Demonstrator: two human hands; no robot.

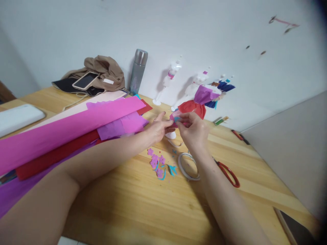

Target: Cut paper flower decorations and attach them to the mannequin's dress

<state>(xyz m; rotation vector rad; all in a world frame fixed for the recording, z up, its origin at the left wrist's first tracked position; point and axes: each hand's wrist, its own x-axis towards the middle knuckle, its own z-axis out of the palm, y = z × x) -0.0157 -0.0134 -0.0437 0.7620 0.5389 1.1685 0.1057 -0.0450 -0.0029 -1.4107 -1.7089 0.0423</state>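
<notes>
Near the middle, my left hand (161,127) has its fingers at the left edge of a small pink paper piece (172,117), seemingly gripping it. From the right, my right hand (192,129) pinches a small blue paper bit (176,119) against the pink paper. My fingers partly cover both. A white round base (170,135) shows just below. Beneath my hands lie purple paper flowers (154,160), blue paper scraps (172,169) and a roll of white tape (181,165). Red-handled scissors (231,177) rest beside my right forearm, which partly hides them.
White figures (168,80) with paper clothing, including a red paper skirt (195,108), stand along the wall. Coloured paper sheets (71,131) cover the left side. Behind are a grey flask (138,73), brown cloth (107,71) and a phone (86,80). A dark device (296,228) lies front right.
</notes>
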